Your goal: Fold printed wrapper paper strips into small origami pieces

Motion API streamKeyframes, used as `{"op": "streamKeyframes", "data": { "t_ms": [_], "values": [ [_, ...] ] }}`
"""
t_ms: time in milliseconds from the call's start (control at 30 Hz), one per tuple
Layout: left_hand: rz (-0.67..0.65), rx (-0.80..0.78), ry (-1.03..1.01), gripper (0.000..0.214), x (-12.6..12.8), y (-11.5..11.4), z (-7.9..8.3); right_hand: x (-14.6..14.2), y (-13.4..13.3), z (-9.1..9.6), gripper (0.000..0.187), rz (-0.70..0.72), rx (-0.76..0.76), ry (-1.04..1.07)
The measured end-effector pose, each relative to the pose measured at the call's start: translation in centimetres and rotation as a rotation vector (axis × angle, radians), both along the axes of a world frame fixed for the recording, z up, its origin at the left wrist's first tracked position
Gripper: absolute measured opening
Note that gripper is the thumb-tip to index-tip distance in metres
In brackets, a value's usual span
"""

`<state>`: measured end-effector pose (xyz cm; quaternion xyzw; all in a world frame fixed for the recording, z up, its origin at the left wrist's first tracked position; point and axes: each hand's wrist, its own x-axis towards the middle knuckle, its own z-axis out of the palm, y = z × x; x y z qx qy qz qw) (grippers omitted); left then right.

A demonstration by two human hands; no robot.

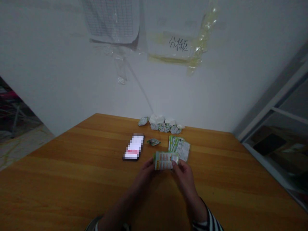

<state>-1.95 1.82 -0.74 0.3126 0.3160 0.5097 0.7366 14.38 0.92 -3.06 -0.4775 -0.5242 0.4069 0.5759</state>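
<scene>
Both my hands hold a small printed paper sheet [165,160], green, white and orange, just above the wooden table [72,166]. My left hand [144,175] pinches its left edge. My right hand [184,175] pinches its right edge with thumb and fingers closed. Just beyond the sheet lies a small stack of similar flat sheets [179,148]. One folded paper piece [153,141] sits alone to the left of the stack. A heap of several folded paper pieces [163,124] lies at the table's far edge against the wall.
A phone [134,147] with a lit screen lies left of the folded piece. Papers and plastic sleeves [175,45] are taped to the white wall. A metal-framed shelf [276,128] stands to the right of the table. Floor shows at far left.
</scene>
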Motion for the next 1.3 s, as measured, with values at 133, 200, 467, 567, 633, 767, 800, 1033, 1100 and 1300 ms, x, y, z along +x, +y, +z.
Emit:
{"op": "streamKeyframes", "data": {
  "t_ms": [133,200,467,567,633,767,800,1033,1100,1300],
  "values": [
    [0.042,-0.008,0.074,0.046,0.4,-0.6,-0.2,-0.5,-0.2,0.0,0.037,-0.076,-0.057,0.014],
    [0.034,0.014,0.121,0.047,0.5,-0.7,-0.3,-0.5,-0.3,0.1,0.038,-0.061,-0.067,-0.001],
    [0.039,0.07,0.162,0.044,0.5,-0.6,0.1,-0.7,-0.5,0.4,0.031,-0.037,-0.058,-0.021],
    [0.038,0.072,0.152,0.042,0.5,-0.7,0.3,-0.7,-0.6,0.6,0.03,-0.033,-0.041,-0.007],
    [0.046,0.074,0.16,0.042,0.5,-0.9,0.4,-0.8,-0.6,0.6,0.03,-0.039,-0.039,-0.003],
    [0.064,0.07,0.185,0.044,0.6,-1.0,0.6,-0.8,-0.5,0.1,0.032,-0.062,-0.041,-0.011],
    [0.066,0.067,0.192,0.044,0.6,-1.0,0.6,-0.8,-0.5,0.0,0.033,-0.068,-0.04,-0.014],
    [0.105,0.09,0.243,0.039,0.7,-0.8,0.1,-1.2,-0.5,-0.6,0.03,-0.069,-0.045,-0.051],
    [0.155,0.117,0.31,0.037,0.5,-0.7,-0.1,-1.2,-0.6,-0.1,0.023,-0.087,-0.009,-0.068],
    [-0.01,0.469,0.627,0.021,-0.8,-1.0,0.7,0.9,-0.7,2.2,0.027,-0.031,0.159,-0.413]
  ]
}}
